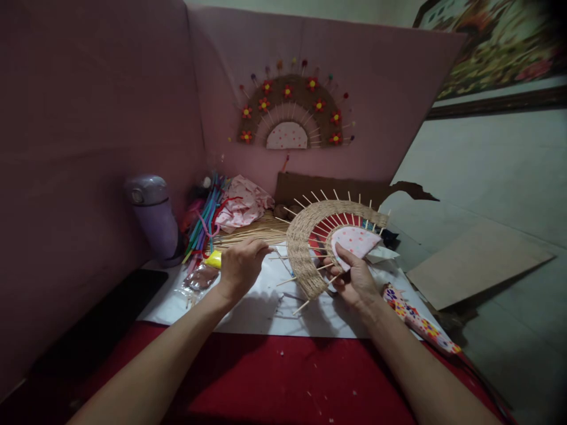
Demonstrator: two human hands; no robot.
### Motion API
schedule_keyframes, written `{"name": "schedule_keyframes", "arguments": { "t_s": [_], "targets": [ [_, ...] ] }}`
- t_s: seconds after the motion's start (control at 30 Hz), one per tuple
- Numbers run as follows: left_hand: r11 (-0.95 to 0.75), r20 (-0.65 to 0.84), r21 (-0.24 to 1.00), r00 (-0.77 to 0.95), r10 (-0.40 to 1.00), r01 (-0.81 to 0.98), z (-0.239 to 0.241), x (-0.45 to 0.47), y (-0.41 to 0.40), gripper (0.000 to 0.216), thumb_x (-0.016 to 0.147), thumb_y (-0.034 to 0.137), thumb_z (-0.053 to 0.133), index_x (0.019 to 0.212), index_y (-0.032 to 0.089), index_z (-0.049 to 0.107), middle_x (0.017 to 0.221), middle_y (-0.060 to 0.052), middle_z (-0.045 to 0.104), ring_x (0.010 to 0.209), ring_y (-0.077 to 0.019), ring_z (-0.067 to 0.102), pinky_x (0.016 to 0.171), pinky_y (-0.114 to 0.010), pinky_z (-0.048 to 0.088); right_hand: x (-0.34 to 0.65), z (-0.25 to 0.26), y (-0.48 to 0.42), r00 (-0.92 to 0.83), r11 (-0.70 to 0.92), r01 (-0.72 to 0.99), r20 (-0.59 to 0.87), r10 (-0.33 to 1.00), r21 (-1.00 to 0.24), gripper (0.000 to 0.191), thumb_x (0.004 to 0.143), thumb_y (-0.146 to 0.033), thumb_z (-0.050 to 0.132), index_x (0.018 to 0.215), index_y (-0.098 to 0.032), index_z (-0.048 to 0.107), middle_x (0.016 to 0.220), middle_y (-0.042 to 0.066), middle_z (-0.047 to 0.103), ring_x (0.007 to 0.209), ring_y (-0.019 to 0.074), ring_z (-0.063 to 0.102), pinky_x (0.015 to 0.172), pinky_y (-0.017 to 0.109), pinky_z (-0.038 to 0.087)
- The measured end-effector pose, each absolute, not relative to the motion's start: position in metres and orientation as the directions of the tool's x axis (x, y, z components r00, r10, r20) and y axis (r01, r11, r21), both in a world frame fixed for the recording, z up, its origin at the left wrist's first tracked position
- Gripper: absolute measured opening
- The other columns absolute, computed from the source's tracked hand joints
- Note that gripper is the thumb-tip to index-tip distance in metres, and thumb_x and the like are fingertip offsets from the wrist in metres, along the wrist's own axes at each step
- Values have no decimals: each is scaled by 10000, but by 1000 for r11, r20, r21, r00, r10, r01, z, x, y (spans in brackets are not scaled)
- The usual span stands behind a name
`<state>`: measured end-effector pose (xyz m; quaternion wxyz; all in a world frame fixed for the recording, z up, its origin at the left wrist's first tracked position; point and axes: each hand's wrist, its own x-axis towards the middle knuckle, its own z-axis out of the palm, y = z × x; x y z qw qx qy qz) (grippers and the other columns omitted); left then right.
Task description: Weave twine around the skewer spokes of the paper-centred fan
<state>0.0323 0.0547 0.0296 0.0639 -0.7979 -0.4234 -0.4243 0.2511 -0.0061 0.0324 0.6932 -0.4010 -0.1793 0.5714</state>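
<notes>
My right hand (357, 280) grips a woven half-round fan (301, 236) by its inner half-circle of white dotted fabric (354, 239), thumb on the front. Bamboo sticks radiate from that centre through a wide band of woven twine, their tips poking out past the outer edge. Just left of the fan, my left hand (243, 265) is closed with thumb and forefinger pinched together near the stick tips. Whatever sits in that pinch is too small to make out. A white sheet (252, 307) lies beneath both hands.
At the left stand a purple bottle (157, 221) and a dark flat phone-like slab (106, 319). Behind are pipe cleaners (206, 218), crumpled dotted fabric (245, 203) and loose sticks (248, 233). A finished-looking fan (287, 91) hangs on the pink panel. A flower-patterned object (416, 319) lies right.
</notes>
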Motion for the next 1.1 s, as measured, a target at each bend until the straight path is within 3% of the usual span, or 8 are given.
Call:
{"name": "schedule_keyframes", "arguments": {
  "t_s": [0.2,0.33,0.47,0.8,1.1],
  "targets": [
    [-588,590,598,198,783,544,27,34,60,167,761,346,630,741,198,705,623,-9,661,577,-124,564,538,-224,355,254,33,-5,289,57,-711,-218,932,-701,87,793,-203,545,756,-160,479,527,26,573,300,37,406,256,99,280],
    [-549,515,722,203,833,421,25,37,60,199,738,367,637,695,186,708,530,8,601,504,-107,504,487,-213,335,252,34,-5,289,62,-708,-208,935,-703,107,783,-217,563,745,-164,479,525,16,567,299,37,406,252,101,297],
    [-519,477,770,205,854,370,23,39,61,202,716,371,647,683,181,710,534,5,602,506,-107,495,480,-212,337,249,36,-7,283,61,-715,-208,936,-697,123,759,-200,592,732,-168,476,521,-1,562,305,39,419,291,118,378],
    [-480,425,821,228,876,311,19,41,63,233,700,396,652,723,177,726,591,-13,646,525,-108,505,477,-212,351,252,28,-7,262,67,-683,-158,952,-728,168,730,-227,653,769,-166,502,529,2,604,318,51,461,304,123,392],
    [-477,424,817,224,878,323,16,41,65,283,698,430,643,719,159,724,551,-5,595,504,-95,445,473,-216,320,251,31,-7,242,60,-680,-146,959,-730,218,703,-247,688,744,-169,489,517,-18,604,308,54,454,294,139,402]
  ]
}}
